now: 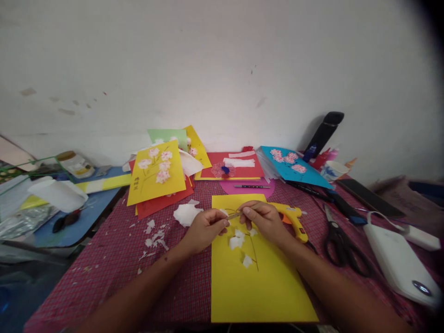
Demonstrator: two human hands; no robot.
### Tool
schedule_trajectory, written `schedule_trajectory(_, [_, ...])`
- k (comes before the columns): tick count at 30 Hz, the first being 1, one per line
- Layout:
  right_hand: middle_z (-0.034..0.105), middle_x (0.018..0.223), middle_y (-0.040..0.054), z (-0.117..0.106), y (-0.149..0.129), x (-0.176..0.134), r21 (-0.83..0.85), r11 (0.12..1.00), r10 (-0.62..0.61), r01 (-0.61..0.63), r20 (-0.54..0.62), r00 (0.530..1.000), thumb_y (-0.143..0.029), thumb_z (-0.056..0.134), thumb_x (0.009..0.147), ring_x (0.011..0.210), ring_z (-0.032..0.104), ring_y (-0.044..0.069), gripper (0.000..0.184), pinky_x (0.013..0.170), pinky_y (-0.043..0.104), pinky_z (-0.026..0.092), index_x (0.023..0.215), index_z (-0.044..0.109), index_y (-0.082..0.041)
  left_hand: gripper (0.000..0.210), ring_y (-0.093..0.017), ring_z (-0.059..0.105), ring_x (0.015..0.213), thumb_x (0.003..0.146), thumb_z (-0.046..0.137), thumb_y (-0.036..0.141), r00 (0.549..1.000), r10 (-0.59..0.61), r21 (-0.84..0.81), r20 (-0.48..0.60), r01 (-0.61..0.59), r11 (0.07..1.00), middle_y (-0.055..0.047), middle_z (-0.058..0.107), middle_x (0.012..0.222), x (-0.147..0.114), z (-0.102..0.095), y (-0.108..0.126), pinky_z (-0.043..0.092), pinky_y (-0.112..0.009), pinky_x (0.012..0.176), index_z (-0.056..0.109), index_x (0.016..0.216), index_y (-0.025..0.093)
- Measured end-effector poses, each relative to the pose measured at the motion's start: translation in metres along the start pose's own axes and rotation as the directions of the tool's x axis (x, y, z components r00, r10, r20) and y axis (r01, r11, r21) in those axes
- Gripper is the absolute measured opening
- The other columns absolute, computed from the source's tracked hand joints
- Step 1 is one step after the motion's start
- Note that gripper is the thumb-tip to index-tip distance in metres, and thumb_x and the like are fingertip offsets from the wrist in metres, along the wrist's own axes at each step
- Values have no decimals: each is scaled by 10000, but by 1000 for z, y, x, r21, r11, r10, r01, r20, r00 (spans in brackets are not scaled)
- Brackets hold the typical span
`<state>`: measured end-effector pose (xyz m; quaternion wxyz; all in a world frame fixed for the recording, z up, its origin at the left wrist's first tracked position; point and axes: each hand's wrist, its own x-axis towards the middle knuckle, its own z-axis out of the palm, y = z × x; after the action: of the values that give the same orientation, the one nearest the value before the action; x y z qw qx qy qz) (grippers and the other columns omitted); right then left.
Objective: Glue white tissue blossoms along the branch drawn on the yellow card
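A yellow sheet of paper [256,291] lies before me, with a thin drawn branch and several white paper petals [237,239] on it. Above its upper part, my left hand [207,227] and my right hand [262,219] face each other, both closed in a pinch. A thin brown stick [234,215] spans the gap between their fingertips. A bit of white shows by the left fingertips; whether it touches the stick I cannot tell. Partly hidden behind my right hand is a yellow glue gun [295,217]. Crumpled white paper [186,213] rests left of the sheet.
Paper scraps [156,240] litter the checked tablecloth [114,282]. Finished flower cards [157,173] are stacked at the back left, with a blue card [294,166] at the back right. Black scissors [342,240] and a white power bank [398,263] lie to the right.
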<state>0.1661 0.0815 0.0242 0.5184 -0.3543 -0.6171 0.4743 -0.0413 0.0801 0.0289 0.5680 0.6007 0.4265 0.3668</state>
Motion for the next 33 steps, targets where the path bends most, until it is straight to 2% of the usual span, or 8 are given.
schedule_trajectory(7, [648, 698, 17, -1, -2, 1, 10, 999, -30, 31, -62, 998, -325, 606, 911, 462, 553, 92, 199, 431, 226, 435, 809, 690, -177, 171, -97, 562, 595, 778, 665, 299, 1000, -14, -15, -23, 13, 1000, -9, 639, 719, 2, 0, -1, 449, -226, 590, 628, 823, 138])
schedule_trajectory(11, [635, 637, 6, -6, 0, 2, 71, 995, -56, 70, -184, 981, -308, 636, 890, 474, 550, 107, 178, 435, 232, 427, 776, 687, -180, 221, -108, 599, 616, 772, 684, 315, 997, -67, -103, -37, 63, 993, -34, 672, 793, 3, -2, -5, 486, -242, 598, 618, 884, 137])
schedule_trajectory(16, [619, 573, 2, -13, 0, 7, 151, 987, -9, 60, -321, 947, -311, 647, 879, 461, 523, 112, 165, 436, 234, 397, 801, 679, -169, 286, -116, 631, 650, 800, 687, 357, 987, -164, -234, -2, 159, 959, -61, 690, 878, 4, -6, -10, 485, -227, 566, 594, 967, 144])
schedule_trajectory(20, [612, 557, -1, -12, -2, 9, 189, 981, 38, 32, -355, 934, -334, 656, 866, 451, 503, 105, 188, 436, 230, 382, 784, 666, -165, 359, -157, 670, 792, 820, 689, 394, 985, -151, -206, 84, 165, 965, -98, 695, 1002, 0, -6, -6, 518, -252, 638, 606, 1069, 149])
schedule_trajectory(23, [613, 557, -1, -11, -4, 10, 183, 983, 55, 13, -363, 930, -348, 657, 862, 452, 502, 104, 203, 441, 228, 381, 777, 661, -163, 444, -231, 637, 1065, 852, 662, 413, 974, -111, -163, 196, 144, 976, -144, 659, 1180, -5, -4, 2, 535, -317, 802, 591, 1210, 160])
schedule_trajectory(26, [612, 557, 0, -11, -5, 10, 170, 985, 54, 10, -366, 929, -354, 653, 866, 454, 504, 105, 215, 442, 230, 381, 765, 656, -163, 465, -260, 566, 1213, 894, 608, 439, 953, -65, -178, 295, 122, 976, -153, 611, 1293, -10, -2, 6, 481, -395, 967, 569, 1282, 186])
schedule_trajectory(30, [608, 563, 2, -12, -4, 10, 161, 987, 51, 10, -367, 929, -371, 652, 865, 458, 503, 114, 220, 441, 240, 387, 784, 657, -167, 468, -262, 535, 1260, 935, 521, 483, 908, -42, -220, 417, 146, 965, -151, 572, 1354, -13, -3, 5, 412, -442, 1052, 555, 1312, 208])
schedule_trajectory(33, [603, 572, 4, -12, -4, 10, 156, 988, 52, 8, -376, 925, -386, 650, 860, 465, 504, 120, 224, 442, 247, 396, 811, 659, -168, 475, -262, 605, 1170, 934, 502, 510, 906, -36, -218, 421, 139, 966, -169, 628, 1272, -12, -5, 3, 429, -441, 1028, 593, 1256, 173])
